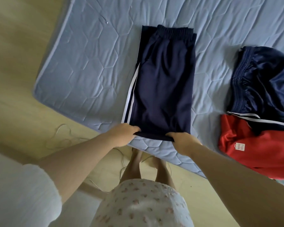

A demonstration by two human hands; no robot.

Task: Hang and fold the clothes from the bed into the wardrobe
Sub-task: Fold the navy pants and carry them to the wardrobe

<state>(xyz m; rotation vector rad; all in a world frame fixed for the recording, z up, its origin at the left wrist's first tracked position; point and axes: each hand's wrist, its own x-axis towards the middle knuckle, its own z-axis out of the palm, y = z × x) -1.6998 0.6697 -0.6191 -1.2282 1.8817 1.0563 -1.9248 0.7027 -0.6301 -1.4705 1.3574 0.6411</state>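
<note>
Navy trousers [162, 89] laid flat mid-bed [82, 63], halved lengthwise, waistband at far end, hem at near mattress edge. Hem gripped at both corners: left hand [123, 135] curled round left corner, right hand [182, 141] round right corner. Judged step: folding hem up toward waistband. Risks: uneven lift skewing the fold; slack fabric slipping off the near edge. Shiny navy garment [262, 82] and red garment [252, 153] heaped well apart at right, not yet folded.

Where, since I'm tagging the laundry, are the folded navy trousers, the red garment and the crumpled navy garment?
folded navy trousers [162, 89]: head view, middle of the top cloth layer.
red garment [261, 153]: head view, red cloth right of its white label.
crumpled navy garment [262, 79]: head view, shiny middle of the heap.
</note>
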